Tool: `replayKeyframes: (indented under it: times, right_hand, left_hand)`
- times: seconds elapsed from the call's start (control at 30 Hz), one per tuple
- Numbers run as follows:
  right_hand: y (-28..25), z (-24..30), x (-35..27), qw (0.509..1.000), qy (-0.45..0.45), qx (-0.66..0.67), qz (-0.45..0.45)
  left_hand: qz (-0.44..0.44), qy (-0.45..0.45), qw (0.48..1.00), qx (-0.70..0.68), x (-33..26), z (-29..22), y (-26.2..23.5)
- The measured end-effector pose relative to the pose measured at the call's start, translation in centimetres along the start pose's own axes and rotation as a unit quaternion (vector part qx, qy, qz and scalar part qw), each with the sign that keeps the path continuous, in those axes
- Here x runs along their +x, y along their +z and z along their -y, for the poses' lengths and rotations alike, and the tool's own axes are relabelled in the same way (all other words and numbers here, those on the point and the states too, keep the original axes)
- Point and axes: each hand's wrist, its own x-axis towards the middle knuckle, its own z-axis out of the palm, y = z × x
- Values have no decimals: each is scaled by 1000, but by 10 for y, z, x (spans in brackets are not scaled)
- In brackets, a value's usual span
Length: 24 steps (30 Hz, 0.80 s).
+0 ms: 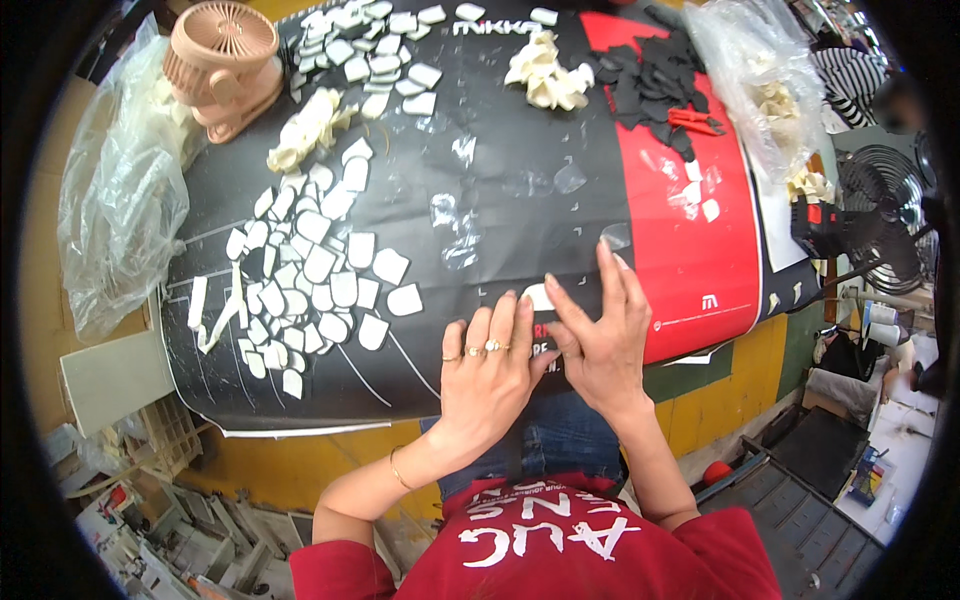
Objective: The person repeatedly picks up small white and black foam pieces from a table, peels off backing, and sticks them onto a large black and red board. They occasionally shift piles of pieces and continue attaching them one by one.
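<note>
A small white rounded piece (540, 297) lies on the black mat (420, 270) between my hands. My left hand (490, 370) rests palm down with its fingers stretched out, and its index fingertip is at the piece's left edge. At the other side, my right hand (607, 350) has its fingers spread, with the index fingertip by the piece's upper right edge. The two thumbs are close together below it. A scrap of clear film (615, 236) sits by my right fingertips. Many similar white rounded pieces (320, 265) lie scattered to the left of my hands.
Another white heap (385, 55) is at the far left, near a pink fan (225, 65). Cream crumpled bits (545, 72), black pieces (655, 80) and red-handled nippers (695, 121) lie farther back. Plastic bags (125, 180) stand at the sides. A black fan (880, 215) is at right.
</note>
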Motion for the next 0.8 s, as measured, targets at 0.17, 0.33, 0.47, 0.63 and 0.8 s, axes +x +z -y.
replayKeyframes:
  times: [0.17,0.33,0.47,0.63,0.8]
  right_hand:
    - [-3,-12,-2,997,-12,52,54]
    - [-5,-22,-9,936,42,295,-189]
    - [-5,-29,-10,888,94,395,-215]
    - [-5,-32,-14,877,100,429,-189]
    - [-13,-39,-19,868,89,459,-167]
  left_hand:
    - [16,29,999,-18,2,4,-6]
    - [-68,80,993,-60,-20,8,-5]
    - [-111,112,987,-43,-39,29,-4]
    - [-198,113,971,73,-43,65,-23]
    - [-267,-48,933,237,-26,96,-65]
